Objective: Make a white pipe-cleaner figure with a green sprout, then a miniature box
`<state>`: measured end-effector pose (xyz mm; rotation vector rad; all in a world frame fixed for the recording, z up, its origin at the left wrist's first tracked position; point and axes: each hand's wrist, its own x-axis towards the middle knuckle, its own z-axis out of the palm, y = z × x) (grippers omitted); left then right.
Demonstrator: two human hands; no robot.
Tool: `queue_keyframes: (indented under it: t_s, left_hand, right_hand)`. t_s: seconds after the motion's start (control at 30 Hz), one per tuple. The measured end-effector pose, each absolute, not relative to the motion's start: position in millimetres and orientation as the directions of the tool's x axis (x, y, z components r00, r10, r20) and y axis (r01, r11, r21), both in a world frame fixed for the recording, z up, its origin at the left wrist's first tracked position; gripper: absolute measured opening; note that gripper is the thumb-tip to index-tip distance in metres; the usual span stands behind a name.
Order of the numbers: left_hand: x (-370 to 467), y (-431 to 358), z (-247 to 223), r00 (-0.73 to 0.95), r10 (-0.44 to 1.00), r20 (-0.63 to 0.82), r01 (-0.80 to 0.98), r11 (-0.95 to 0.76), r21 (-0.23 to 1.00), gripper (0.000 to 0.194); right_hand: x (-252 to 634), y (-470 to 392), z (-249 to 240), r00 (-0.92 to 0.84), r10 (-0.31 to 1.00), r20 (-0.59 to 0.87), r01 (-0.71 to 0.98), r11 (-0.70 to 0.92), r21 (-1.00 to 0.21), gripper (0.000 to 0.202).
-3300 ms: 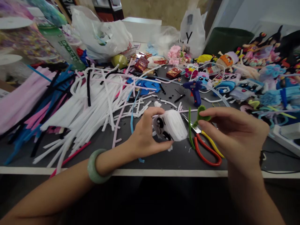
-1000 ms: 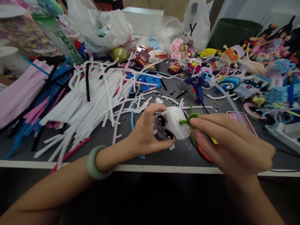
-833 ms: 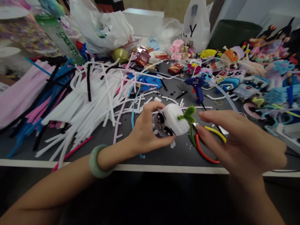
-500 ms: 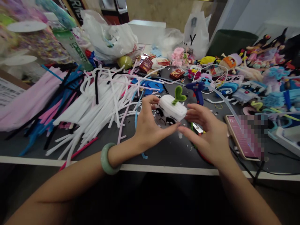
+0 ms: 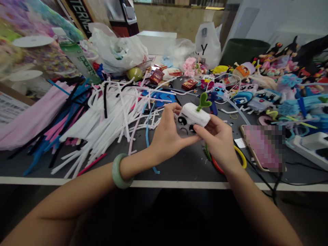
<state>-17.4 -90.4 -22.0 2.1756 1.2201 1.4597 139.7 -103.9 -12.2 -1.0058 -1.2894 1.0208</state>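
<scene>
Between my hands is a white fuzzy pipe-cleaner doll (image 5: 196, 114) shaped like a rounded block. It has big black eyes, a frowning mouth and a green sprout (image 5: 204, 101) standing on top. My left hand (image 5: 167, 131) holds its left side, with the thumb stretched beneath the front. My right hand (image 5: 217, 138) grips the right side, its thumb pressed on the face by one eye. Behind the doll, a blue glue gun (image 5: 213, 104) is partly hidden. Under my right hand lie pliers or scissors with red and yellow handles (image 5: 242, 157), mostly covered.
A large pile of white pipe cleaners (image 5: 102, 119) spreads to the left, beside pink ones (image 5: 36, 112). On the right lie a phone (image 5: 263, 148), a white power strip (image 5: 311, 148) with cables, and several finished dolls (image 5: 269, 99). Plastic bags (image 5: 120, 49) and a green bottle (image 5: 79, 58) stand behind.
My right hand has closed onto the doll's right side, its thumb now on the face. The doll and both hands have shifted slightly right; the view has tilted up a little.
</scene>
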Motion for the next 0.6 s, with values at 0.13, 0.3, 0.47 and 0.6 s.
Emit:
queue_keyframes:
  t_s: [0.13, 0.3, 0.47, 0.6]
  left_hand:
    - [-35, -95, -13, 0.254, 0.755, 0.605, 0.571, -0.622, 0.536, 0.074]
    - [-58, -89, -3, 0.198, 0.800, 0.566, 0.596, -0.557, 0.578, 0.055]
    - [-58, -76, 8, 0.285, 0.840, 0.462, 0.522, -0.540, 0.661, 0.038]
    - [-48, -59, 15, 0.348, 0.801, 0.488, 0.448, -0.599, 0.664, 0.021]
  right_hand:
    - [150, -100, -13, 0.056, 0.968, 0.246, -0.082, 0.250, -0.965, 0.028]
    - [157, -96, -15, 0.016, 0.977, 0.211, -0.147, 0.211, -0.966, 0.029]
    - [158, -95, -17, -0.022, 0.983, 0.180, -0.193, 0.172, -0.966, 0.026]
    - [158, -95, -17, -0.050, 0.990, 0.130, -0.211, 0.116, -0.970, 0.029]
